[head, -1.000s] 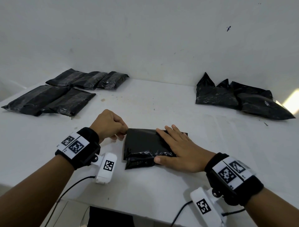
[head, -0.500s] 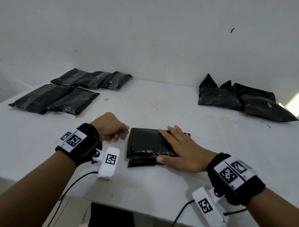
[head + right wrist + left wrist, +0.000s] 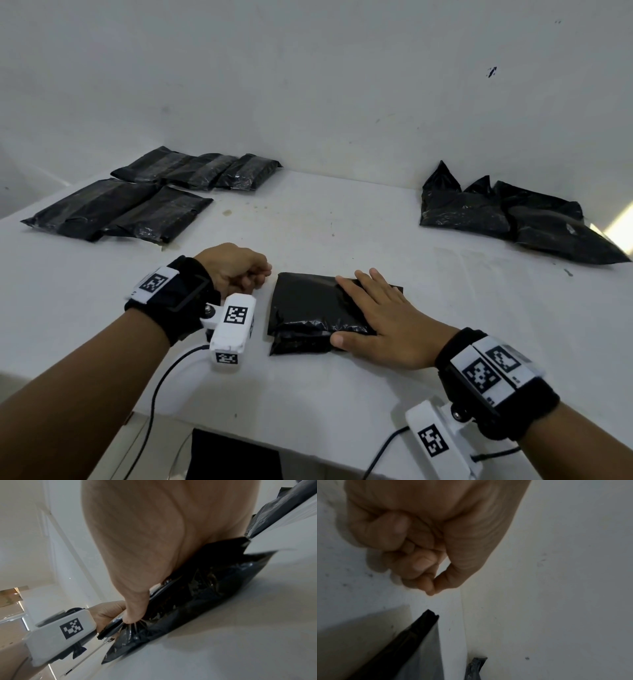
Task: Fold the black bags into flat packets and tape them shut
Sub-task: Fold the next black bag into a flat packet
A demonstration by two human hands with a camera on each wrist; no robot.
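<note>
The right hand (image 3: pixel 387 322) lies flat on the folded black bag (image 3: pixel 308 308), fingers (image 3: pixel 366 284) straight and spread, thumb along the bag's near edge; it presses rather than grips. In the right wrist view the thumb (image 3: pixel 135 609) digs into the glossy film, which puckers into fine radiating creases beneath it, while the fingers themselves are hidden behind the palm. The bag is a squarish packet of crinkled, shiny plastic, its upper face smoother and duller than its bulging near side. Its right part is covered by the hand, so the fold there cannot be made out.

Just left of the packet, apart from it, the left hand (image 3: pixel 236 270) is clenched into a fist, fingers curled under with the thumb tip meeting the forefinger. The left wrist view shows the curled fingers (image 3: pixel 412 555), blurred; whether anything thin is pinched between them cannot be told. Below the fist in that view, a dark edge of the bag is cut off by the frame.

Both wrists carry black bands with white tagged camera blocks (image 3: pixel 233 329).

Beyond the left fist, well away on the white table (image 3: pixel 342 222), lie flat oblong packets (image 3: pixel 120 209) in two overlapping rows, their surfaces streaked with dull bands. Beyond and to the right of the flat fingers, a heap of unfolded bags (image 3: pixel 513 212) slumps against the wall, corners sticking up in points, its far right end washed out by a patch of light.
</note>
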